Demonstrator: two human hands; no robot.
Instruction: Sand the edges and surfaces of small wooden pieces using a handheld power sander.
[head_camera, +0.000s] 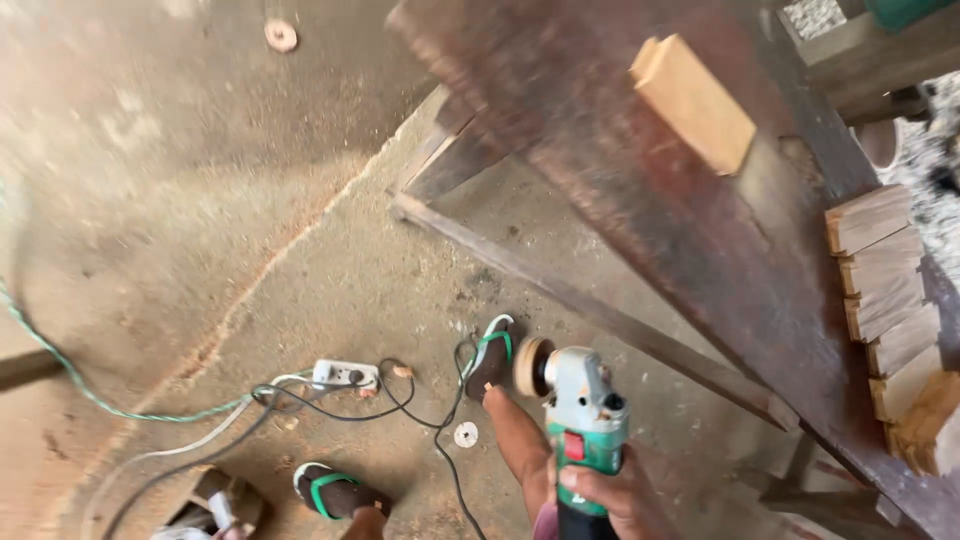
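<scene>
The workbench (720, 250), one long dark plank top on a slanted timber frame, fills the right half of the view and serves as the landmark. On its top near the far end lies one pale wooden block (692, 102), set flat so it stays put. Along the bench's right edge sits a row of about five or six short wood pieces (890, 300), stacked side by side, likely kept within reach.

Below the bench's near edge, the right hand (610, 495) is clenched round the body of one green and grey grinder (585, 425), thumb over the red switch. Its sanding disc (530, 366) points left, away from the bench, and the tool hangs low over the floor, probably carried at rest. The left hand is not in view, so its state cannot be told.

On the floor left of the bench, two feet wear two sandals (492, 352) with green straps. Further left lies one white power strip (345, 374), with dark cables looping from it, placed close enough to feed the tool. One green rope (60, 372) runs off leftward. Two small round discs lie loose: one (466, 434) beside the cables, one (281, 35) far up the floor.
</scene>
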